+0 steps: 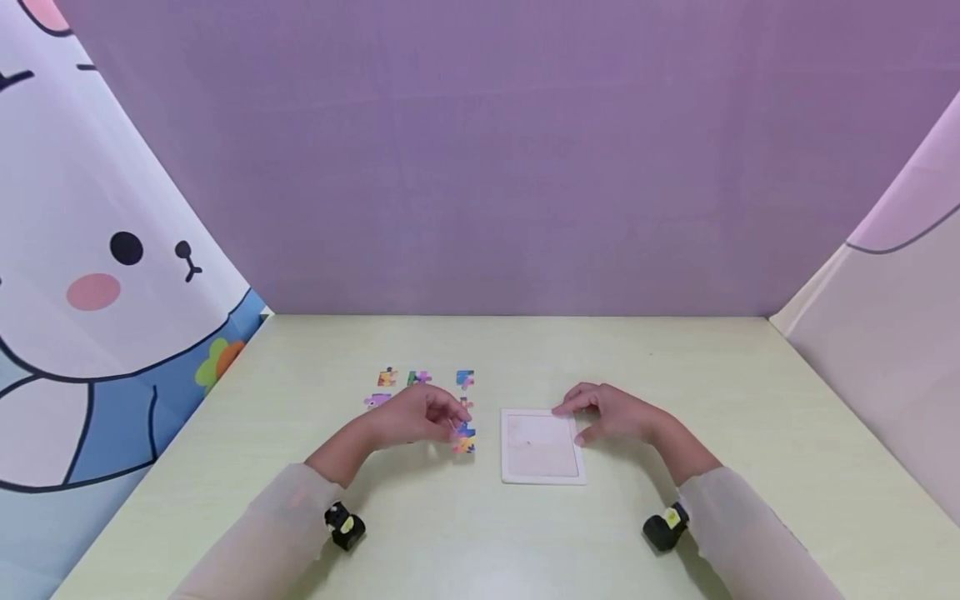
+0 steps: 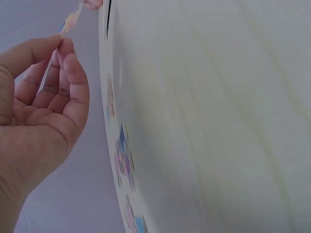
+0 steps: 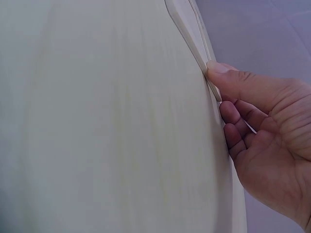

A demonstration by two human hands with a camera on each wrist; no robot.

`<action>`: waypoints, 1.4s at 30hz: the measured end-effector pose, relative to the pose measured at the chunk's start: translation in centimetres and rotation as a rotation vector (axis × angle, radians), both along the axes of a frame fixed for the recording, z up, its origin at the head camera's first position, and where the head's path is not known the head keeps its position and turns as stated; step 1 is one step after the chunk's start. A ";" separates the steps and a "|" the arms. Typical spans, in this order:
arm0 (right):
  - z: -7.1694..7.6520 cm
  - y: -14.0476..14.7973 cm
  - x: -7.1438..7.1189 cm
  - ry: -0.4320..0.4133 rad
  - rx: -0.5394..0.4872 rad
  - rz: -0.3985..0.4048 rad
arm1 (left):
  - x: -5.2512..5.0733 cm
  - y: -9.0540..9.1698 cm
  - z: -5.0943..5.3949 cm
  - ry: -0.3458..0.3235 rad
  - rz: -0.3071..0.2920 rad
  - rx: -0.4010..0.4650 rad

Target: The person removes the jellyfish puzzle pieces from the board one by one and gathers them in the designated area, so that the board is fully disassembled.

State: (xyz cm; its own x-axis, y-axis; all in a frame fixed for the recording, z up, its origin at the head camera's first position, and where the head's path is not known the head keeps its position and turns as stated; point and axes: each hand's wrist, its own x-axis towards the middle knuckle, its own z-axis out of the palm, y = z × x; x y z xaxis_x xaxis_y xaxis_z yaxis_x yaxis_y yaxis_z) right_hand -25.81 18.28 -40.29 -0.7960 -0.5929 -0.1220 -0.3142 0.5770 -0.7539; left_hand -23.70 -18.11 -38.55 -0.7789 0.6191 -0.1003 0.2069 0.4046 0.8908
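My left hand (image 1: 418, 415) pinches a jigsaw piece (image 1: 464, 438) in blue, orange and pink between thumb and fingertip, held up off the table. In the left wrist view the piece (image 2: 72, 19) is seen nearly edge-on, the other fingers curling loosely below it. Just right of it lies a flat white puzzle frame (image 1: 543, 447) with a bare, recessed middle. At the frame's upper right corner my right hand (image 1: 617, 413) grips the edge, thumb on the side and fingers by the corner. The right wrist view shows the thumb pressed on the rim (image 3: 194, 53).
Several loose jigsaw pieces lie on the table around the left hand, among them an orange one (image 1: 386, 377), a blue one (image 1: 465, 378) and a purple one (image 1: 377, 400). The pale table (image 1: 675, 358) ends at a purple cloth backdrop (image 1: 525, 167). A printed cloth hangs at the left.
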 end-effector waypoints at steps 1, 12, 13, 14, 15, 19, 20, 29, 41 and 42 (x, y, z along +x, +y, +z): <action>0.0 0.0 0.0 0.001 -0.001 0.001 | -0.1 -0.2 -0.1 -0.001 0.002 -0.004; 0.2 -0.1 0.2 -0.013 -0.010 0.000 | -1.4 -1.4 -0.7 0.045 0.031 -0.146; 0.2 -0.2 0.2 -0.012 -0.007 0.001 | -1.5 -1.4 -0.7 0.055 0.029 -0.159; 0.2 -0.2 0.2 -0.011 -0.006 0.001 | -1.6 -1.4 -0.8 0.066 0.028 -0.175; 0.2 -0.2 0.2 -0.011 -0.005 0.002 | -1.7 -1.3 -0.8 0.079 0.025 -0.185; 0.1 -0.3 0.2 0.001 0.005 0.009 | -2.0 -1.0 -0.9 0.139 0.020 -0.234; 0.1 -0.3 0.2 0.001 0.008 0.009 | -2.0 -0.9 -0.9 0.153 0.020 -0.244; -0.1 -0.3 0.2 0.011 0.011 0.023 | -2.2 -0.1 -1.0 0.246 -0.006 -0.296; 0.2 -0.1 0.5 0.005 0.008 0.028 | -2.0 -0.2 -1.0 0.282 -0.017 -0.283; 0.2 0.0 0.6 0.004 0.003 0.026 | -2.0 -0.3 -1.0 0.285 -0.013 -0.278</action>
State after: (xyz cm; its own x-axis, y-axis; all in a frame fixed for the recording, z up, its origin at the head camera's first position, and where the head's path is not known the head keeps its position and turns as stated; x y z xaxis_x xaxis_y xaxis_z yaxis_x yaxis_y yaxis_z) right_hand -25.23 18.30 -40.07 -0.7809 -0.6128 -0.1210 -0.3318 0.5710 -0.7509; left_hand -25.65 -18.40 -39.53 -0.7922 0.6085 -0.0460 0.4366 0.6178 0.6540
